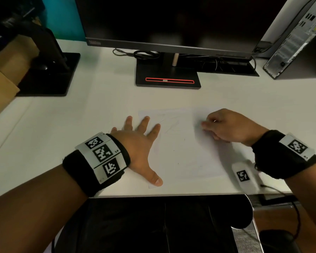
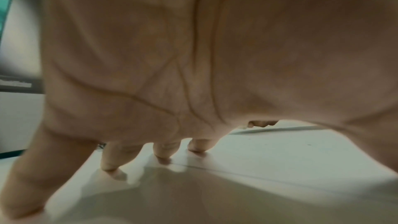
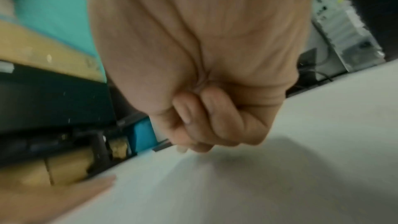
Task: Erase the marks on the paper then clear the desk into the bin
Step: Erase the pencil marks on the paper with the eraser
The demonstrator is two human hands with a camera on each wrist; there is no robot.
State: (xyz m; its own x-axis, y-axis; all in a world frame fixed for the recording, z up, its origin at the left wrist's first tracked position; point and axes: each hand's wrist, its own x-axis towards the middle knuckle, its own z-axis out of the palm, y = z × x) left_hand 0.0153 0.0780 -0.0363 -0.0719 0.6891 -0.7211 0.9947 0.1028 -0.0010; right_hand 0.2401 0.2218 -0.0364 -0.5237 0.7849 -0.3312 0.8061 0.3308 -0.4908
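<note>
Right hand (image 1: 228, 126) fingers (image 3: 206, 113) curled tight, pinching something too blurred to name, down on the paper (image 1: 182, 147) near its far right corner. Left hand (image 1: 140, 143) fingers (image 1: 144, 123) spread flat, pressing the paper's left edge. Paper lies by the counter's (image 1: 98, 110) near edge.

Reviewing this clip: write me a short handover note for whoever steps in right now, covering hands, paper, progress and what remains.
Left hand: fingers spread flat, pressing the paper onto the desk.
Right hand: fingers curled at the paper's far right part, blurred; an eraser cannot be made out in it.
Done: unclear how much; faint pencil marks remain near the top.
Left: finish erasing, then clear the desk into the bin, which is not in view.
</note>
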